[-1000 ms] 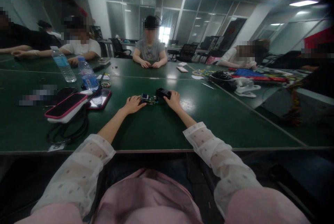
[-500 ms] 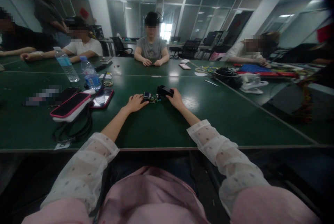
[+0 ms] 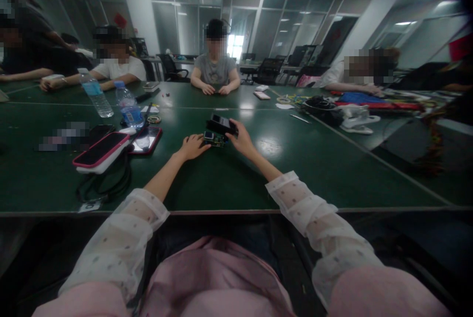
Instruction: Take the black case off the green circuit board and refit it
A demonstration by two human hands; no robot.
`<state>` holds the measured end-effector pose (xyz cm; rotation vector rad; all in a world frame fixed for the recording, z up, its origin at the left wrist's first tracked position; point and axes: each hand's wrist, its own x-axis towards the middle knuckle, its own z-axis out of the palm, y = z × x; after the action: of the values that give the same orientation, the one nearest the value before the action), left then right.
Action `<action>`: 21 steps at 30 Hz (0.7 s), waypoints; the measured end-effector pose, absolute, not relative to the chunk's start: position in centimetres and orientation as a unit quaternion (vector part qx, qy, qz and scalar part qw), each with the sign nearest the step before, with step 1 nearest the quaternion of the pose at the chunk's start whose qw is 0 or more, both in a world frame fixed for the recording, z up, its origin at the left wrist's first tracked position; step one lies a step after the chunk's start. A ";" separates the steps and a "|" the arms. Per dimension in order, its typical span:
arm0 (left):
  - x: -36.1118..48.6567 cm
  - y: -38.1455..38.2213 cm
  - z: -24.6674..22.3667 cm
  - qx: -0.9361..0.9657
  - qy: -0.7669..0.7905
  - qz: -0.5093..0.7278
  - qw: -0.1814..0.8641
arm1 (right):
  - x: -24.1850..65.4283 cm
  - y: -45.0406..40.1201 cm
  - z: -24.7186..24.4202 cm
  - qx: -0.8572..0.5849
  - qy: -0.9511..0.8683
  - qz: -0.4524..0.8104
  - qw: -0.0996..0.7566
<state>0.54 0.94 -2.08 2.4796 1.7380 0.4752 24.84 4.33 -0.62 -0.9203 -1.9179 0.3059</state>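
Observation:
A small green circuit board (image 3: 219, 141) with a little square screen lies on the table in front of me. My left hand (image 3: 192, 147) has its left end between thumb and fingers. Close behind the board, my right hand (image 3: 241, 138) grips a black rectangular case (image 3: 220, 123) by its right end. The case is tilted, its grey upper face showing, and its near edge overlaps the far side of the board in view. Whether the two touch I cannot tell.
Left of my hands are a red-rimmed phone (image 3: 101, 150), another phone (image 3: 147, 139), a black strap and two water bottles (image 3: 129, 105). Cables and a white device (image 3: 356, 119) lie right on the green table (image 3: 221, 184). A person (image 3: 215, 68) sits opposite; others sit at both sides.
My right hand has brought the black case leftward, from beside the board's right end to behind it, and turned its grey face into view. My left hand and the board have barely moved.

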 end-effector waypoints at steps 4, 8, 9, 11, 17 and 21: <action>0.5 1.1 -2.4 0.794 0.580 0.176 0.047 | 24.5 3.9 -0.8 -0.359 -0.804 0.129 0.456; 0.3 1.4 -2.8 0.785 0.584 0.194 0.065 | 24.5 4.1 -1.2 -0.357 -0.812 0.134 0.442; 0.2 1.5 -2.8 0.785 0.583 0.198 0.070 | 24.5 4.1 -1.3 -0.354 -0.814 0.135 0.439; 0.1 1.6 -2.8 0.780 0.585 0.207 0.084 | 24.6 4.2 -1.5 -0.346 -0.822 0.136 0.430; 0.2 1.6 -2.3 0.757 0.591 0.251 0.123 | 24.9 4.2 -2.2 -0.326 -0.856 0.161 0.368; 0.2 1.3 -1.7 0.768 0.579 0.248 0.115 | 25.2 4.2 -2.3 -0.316 -0.862 0.174 0.355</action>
<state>0.24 1.34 -1.69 2.2519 1.6961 0.7271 25.15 4.24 -2.26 -0.8156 -2.2281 0.4506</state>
